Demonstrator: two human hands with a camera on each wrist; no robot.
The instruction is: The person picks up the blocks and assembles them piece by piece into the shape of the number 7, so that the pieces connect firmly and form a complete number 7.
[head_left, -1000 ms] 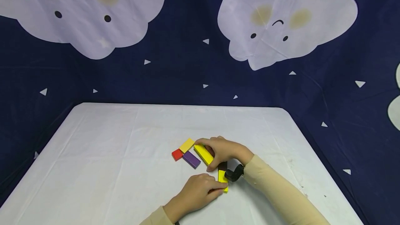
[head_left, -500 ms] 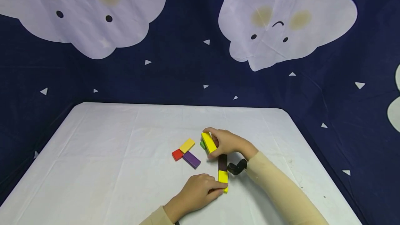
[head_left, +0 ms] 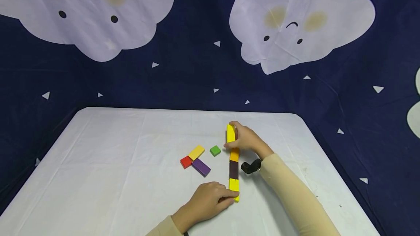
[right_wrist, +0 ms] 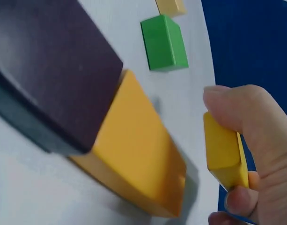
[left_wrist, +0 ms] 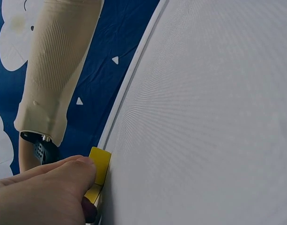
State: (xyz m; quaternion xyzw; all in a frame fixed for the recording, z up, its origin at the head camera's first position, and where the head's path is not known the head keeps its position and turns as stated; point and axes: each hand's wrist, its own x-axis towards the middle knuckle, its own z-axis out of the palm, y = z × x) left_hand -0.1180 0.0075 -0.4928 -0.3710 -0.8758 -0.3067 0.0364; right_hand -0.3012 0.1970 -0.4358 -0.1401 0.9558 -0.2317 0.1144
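In the head view, a row of blocks runs away from me: a yellow block [head_left: 233,184] at the near end, a dark block [head_left: 233,170], then an orange block [head_left: 234,154]. My left hand [head_left: 210,199] holds the near yellow block at its front end, and the left wrist view shows fingers on that yellow block [left_wrist: 101,161]. At the row's far end my right hand [head_left: 247,139] pinches a long yellow block [head_left: 230,133] between thumb and fingers. The right wrist view shows this held block [right_wrist: 223,147] apart from the orange block [right_wrist: 138,150].
Left of the row lie a green block [head_left: 215,150], a light yellow block [head_left: 196,152], a red block [head_left: 186,162] and a purple block [head_left: 201,167]. All rest on a white-covered table [head_left: 108,177]. A dark blue cloud-print cloth [head_left: 193,79] hangs behind.
My right hand has carried the long yellow block away from me and rightward, turning it in line with the row. The green and orange blocks are now uncovered. My left hand stays put.
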